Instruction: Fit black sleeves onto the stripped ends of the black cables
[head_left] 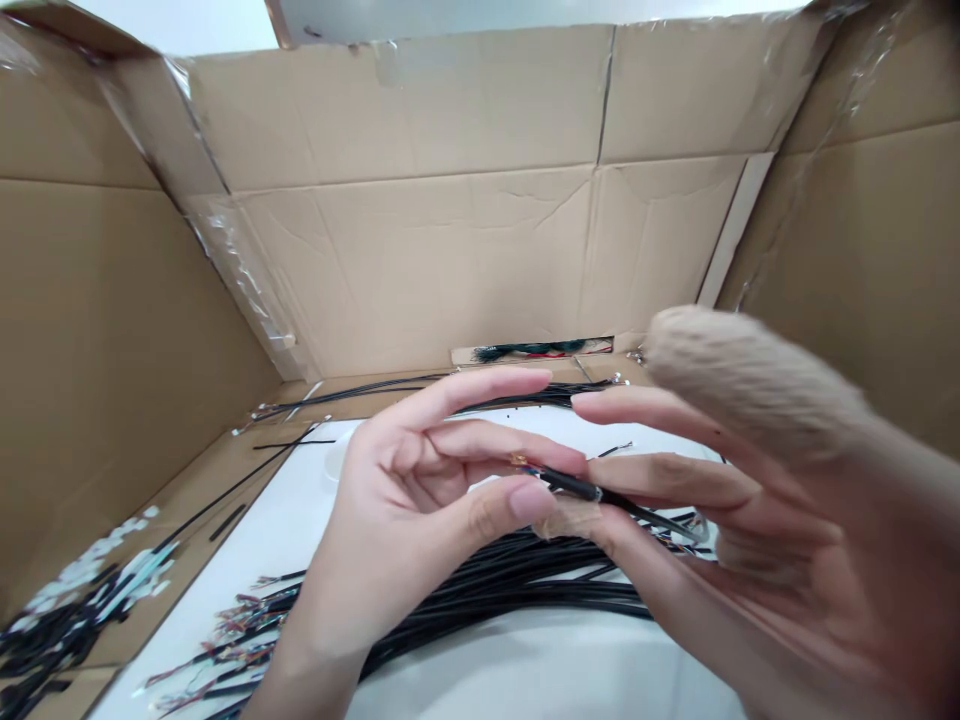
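Observation:
A black cable (568,484) is held between my two hands, its stripped end with thin coloured wires and a copper-coloured tip pointing left. My left hand (420,500) pinches that wire end between thumb and index finger. Further along, my right hand (750,500) grips the cable's jacket between thumb and a finger; beige coverings wrap the thumb tip and one raised finger. Below both hands lies a thick bundle of black cables (495,590) on a white surface (570,670), partly hidden by my hands. Frayed wire ends (232,640) of the bundle fan out at the left.
Cardboard walls (420,260) rise at the back and both sides. More black cables (360,385) lie along the back. Black cables with white connectors (97,590) are heaped at the left. A slot (540,349) in the back wall shows dark green strands.

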